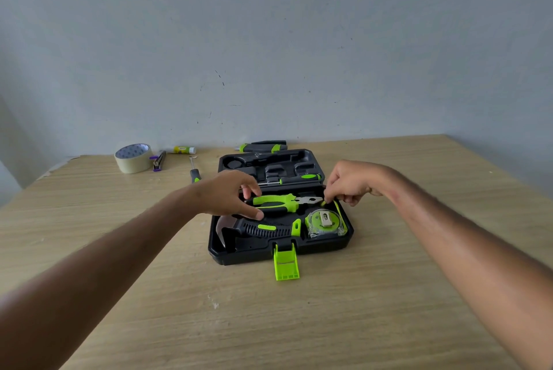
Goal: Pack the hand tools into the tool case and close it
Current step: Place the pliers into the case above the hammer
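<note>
Two bare forearms reach in from 7 and 5 o'clock over an open tool case (pixel 239 256) on a wooden table (pixel 359 309).

Case lies flat mid-table, green latch (pixel 286 265) flopped toward the camera. Near half holds a hammer (pixel 260 230) w/ black-green grip along the front; tape measure (pixel 324 223) sits at 3 o'clock of it; pliers (pixel 284 202) lie above both. Left hand (pixel 227 194) has fingers spread loosely over the pliers' handles, thumb down at the lower handle, not clenched. Right hand (pixel 351 182) is curled, fingertips pinched together at the pliers' nose, prob. on a thin green bit there; can't tell exactly what. Far half carries one screwdriver (pixel 299 178). Outside the case: another screwdriver (pixel 195 173) at 10 o'clock, a utility knife (pixel 263 147) at 12. Masking tape roll (pixel 133 157), stapler (pixel 159 161), glue stick (pixel 182 150) sit far left.
</note>
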`<act>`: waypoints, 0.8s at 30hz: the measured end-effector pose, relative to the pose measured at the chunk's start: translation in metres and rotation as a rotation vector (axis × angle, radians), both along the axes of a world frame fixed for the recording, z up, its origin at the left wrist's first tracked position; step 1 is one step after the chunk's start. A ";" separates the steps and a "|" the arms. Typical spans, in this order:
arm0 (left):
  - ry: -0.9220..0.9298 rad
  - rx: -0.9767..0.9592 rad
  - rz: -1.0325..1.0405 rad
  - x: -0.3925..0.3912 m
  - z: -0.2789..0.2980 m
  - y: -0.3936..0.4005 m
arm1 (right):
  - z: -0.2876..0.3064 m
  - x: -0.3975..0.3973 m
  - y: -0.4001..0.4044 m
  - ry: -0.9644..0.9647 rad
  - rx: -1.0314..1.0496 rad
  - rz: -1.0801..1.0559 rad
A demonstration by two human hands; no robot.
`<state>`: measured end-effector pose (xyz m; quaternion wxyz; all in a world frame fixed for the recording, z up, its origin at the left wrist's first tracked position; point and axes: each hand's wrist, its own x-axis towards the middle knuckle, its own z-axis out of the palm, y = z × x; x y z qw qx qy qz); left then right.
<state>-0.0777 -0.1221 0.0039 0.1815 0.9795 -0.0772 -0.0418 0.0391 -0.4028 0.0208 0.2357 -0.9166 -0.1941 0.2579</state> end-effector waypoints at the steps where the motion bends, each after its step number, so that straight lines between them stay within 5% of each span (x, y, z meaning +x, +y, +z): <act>1: 0.001 0.012 -0.008 0.000 0.000 -0.002 | 0.001 0.000 0.000 0.026 0.005 -0.014; 9: -0.014 0.073 -0.053 0.006 -0.002 -0.010 | 0.010 -0.001 0.001 0.080 0.041 -0.036; 24: -0.001 -0.129 -0.082 0.013 -0.005 -0.027 | 0.005 -0.003 0.007 0.092 0.061 -0.057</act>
